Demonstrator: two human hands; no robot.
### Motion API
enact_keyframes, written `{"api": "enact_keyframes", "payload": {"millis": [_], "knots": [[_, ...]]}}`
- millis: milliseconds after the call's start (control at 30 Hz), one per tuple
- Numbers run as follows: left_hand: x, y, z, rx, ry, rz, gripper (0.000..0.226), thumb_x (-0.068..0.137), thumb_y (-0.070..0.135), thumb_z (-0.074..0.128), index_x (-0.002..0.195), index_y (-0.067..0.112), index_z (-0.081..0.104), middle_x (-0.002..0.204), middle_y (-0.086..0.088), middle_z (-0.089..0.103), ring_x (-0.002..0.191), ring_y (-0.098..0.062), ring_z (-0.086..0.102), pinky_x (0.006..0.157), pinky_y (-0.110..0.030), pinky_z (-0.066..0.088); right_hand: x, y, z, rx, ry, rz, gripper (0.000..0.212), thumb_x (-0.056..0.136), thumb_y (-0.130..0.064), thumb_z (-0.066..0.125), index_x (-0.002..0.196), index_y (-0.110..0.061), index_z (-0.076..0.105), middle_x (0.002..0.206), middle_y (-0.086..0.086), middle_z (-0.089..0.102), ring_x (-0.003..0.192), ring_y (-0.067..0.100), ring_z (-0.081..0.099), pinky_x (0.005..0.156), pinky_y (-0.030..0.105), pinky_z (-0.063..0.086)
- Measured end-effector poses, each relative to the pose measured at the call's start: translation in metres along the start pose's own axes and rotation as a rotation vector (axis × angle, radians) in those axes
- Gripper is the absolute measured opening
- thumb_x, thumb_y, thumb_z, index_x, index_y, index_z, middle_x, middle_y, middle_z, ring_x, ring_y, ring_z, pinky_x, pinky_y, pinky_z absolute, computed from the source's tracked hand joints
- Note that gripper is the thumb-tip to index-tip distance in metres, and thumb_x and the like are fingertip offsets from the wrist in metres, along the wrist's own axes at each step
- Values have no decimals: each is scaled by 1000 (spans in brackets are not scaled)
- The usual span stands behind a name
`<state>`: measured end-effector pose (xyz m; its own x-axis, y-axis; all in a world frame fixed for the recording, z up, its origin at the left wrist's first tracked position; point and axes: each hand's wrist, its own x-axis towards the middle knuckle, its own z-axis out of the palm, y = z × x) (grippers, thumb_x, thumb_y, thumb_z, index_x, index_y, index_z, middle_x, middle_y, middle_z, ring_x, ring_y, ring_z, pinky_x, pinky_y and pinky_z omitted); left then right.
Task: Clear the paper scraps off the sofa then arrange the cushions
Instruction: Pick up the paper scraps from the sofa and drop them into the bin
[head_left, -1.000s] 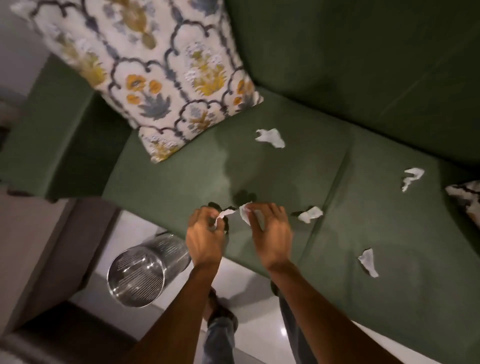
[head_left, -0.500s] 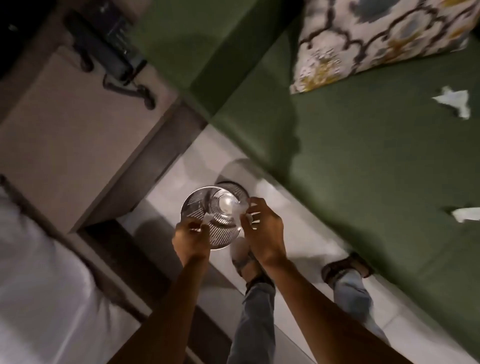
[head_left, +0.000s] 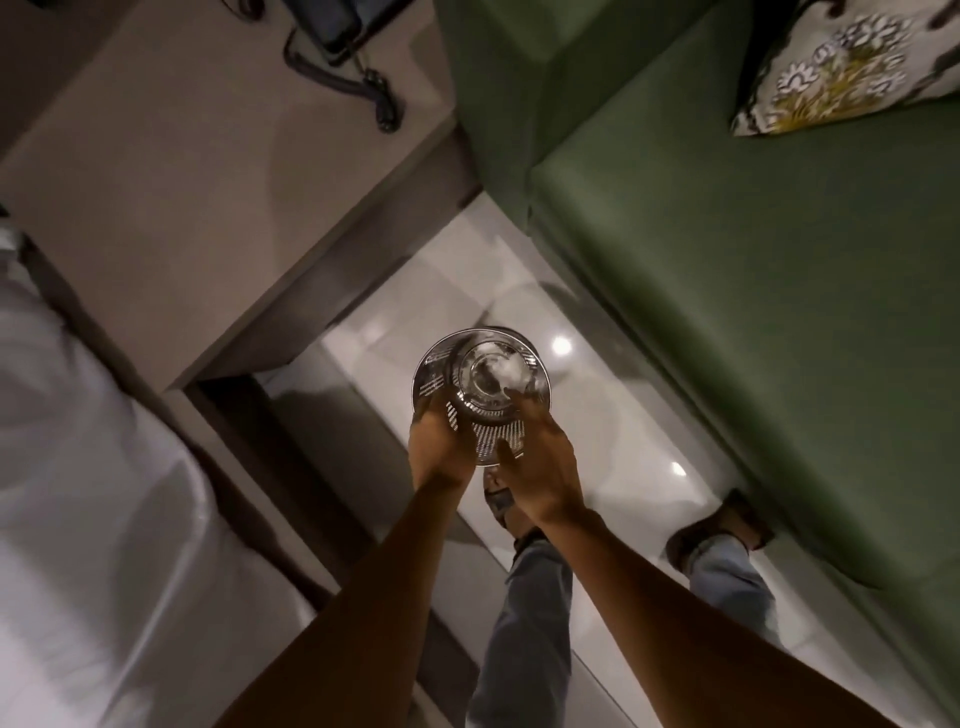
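A shiny perforated metal bin (head_left: 436, 364) stands on the white floor beside the green sofa (head_left: 779, 312). A white paper scrap (head_left: 511, 370) lies at its bottom. My left hand (head_left: 439, 447) is at the bin's near-left rim; its fingertips blend with the mesh wall and I see no paper in it. Just to its right, my right hand (head_left: 540, 467) hovers over the near rim with fingers spread and empty. One corner of a floral cushion (head_left: 841, 67) shows on the sofa seat at the top right.
A beige side table (head_left: 208, 182) with a dark corded phone (head_left: 337, 26) stands left of the sofa arm. White bedding (head_left: 78, 519) fills the lower left. My feet (head_left: 717, 535) stand on the glossy floor close to the sofa front.
I turned from the sofa seat to the bin, carrying scraps in both hands. The scrap from my right hand now lies in the bin, and both hands have dropped closer to the rim.
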<state>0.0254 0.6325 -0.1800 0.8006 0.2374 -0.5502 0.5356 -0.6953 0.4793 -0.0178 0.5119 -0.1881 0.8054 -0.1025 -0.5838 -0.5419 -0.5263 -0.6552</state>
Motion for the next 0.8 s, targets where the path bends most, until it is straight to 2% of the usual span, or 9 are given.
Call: {"api": "enact_keyframes", "payload": {"millis": [67, 167, 300, 367, 433, 533, 633, 733, 800], "knots": [[-7, 7, -5, 7, -18, 49, 36, 98, 20, 58, 131, 11, 69, 134, -16, 72, 124, -40, 67, 100, -41, 53, -7, -2, -8, 9, 34, -41, 68, 96, -10, 73, 158, -20, 48, 163, 4, 52, 146, 28, 55, 118, 42, 49], [-19, 19, -13, 14, -48, 89, 57, 94, 47, 43, 136, 17, 67, 143, -13, 66, 127, -38, 64, 104, -44, 53, -18, -7, -24, 42, 122, -94, 67, 91, -1, 76, 154, -15, 54, 156, 6, 58, 142, 28, 59, 113, 44, 54], [-37, 37, -10, 139, -66, 150, 51, 109, 41, 40, 152, 17, 54, 162, -12, 49, 150, -38, 43, 121, -53, 41, -29, -5, -57, 44, 153, -118, 66, 91, -2, 75, 152, -16, 54, 154, 2, 59, 137, 26, 62, 106, 45, 59], [-48, 51, -6, 180, -44, 192, 58, 107, 44, 38, 157, 16, 48, 168, -13, 39, 156, -38, 32, 129, -49, 28, -34, -1, -77, 19, 147, -108, 67, 94, -7, 73, 155, -20, 49, 156, -2, 56, 137, 23, 60, 105, 45, 59], [-61, 70, 0, 196, -23, 208, 57, 109, 43, 40, 160, 17, 43, 171, -13, 34, 158, -37, 28, 130, -47, 22, -41, 7, -101, 7, 155, -113, 69, 95, -10, 72, 157, -22, 45, 158, -4, 53, 139, 22, 58, 106, 46, 58], [-80, 100, 16, 171, -44, 216, 60, 110, 44, 44, 163, 18, 36, 174, -10, 27, 163, -33, 20, 132, -52, 21, -48, 22, -139, 43, 188, -108, 68, 96, -12, 69, 158, -25, 44, 159, -3, 51, 140, 22, 57, 106, 47, 57], [-98, 128, 36, 327, -115, 280, 71, 106, 57, 29, 167, 22, 25, 178, -6, 15, 165, -30, 8, 134, -49, 12, -57, 43, -176, 27, 233, -78, 66, 98, -15, 68, 159, -22, 45, 157, 3, 53, 134, 28, 62, 101, 47, 59], [-119, 163, 63, 263, -120, 298, 64, 109, 56, 36, 166, 30, 26, 178, 0, 16, 164, -29, 12, 129, -41, 4, -70, 68, -219, 8, 295, -46, 65, 99, -18, 70, 159, -23, 46, 154, 6, 55, 127, 31, 66, 98, 44, 61], [-135, 192, 86, 272, -138, 362, 64, 109, 60, 34, 166, 33, 24, 177, 1, 17, 164, -27, 14, 129, -44, 5, -79, 91, -252, 3, 345, -39, 65, 98, -17, 70, 158, -23, 47, 153, 5, 56, 128, 29, 65, 103, 40, 57]]}}
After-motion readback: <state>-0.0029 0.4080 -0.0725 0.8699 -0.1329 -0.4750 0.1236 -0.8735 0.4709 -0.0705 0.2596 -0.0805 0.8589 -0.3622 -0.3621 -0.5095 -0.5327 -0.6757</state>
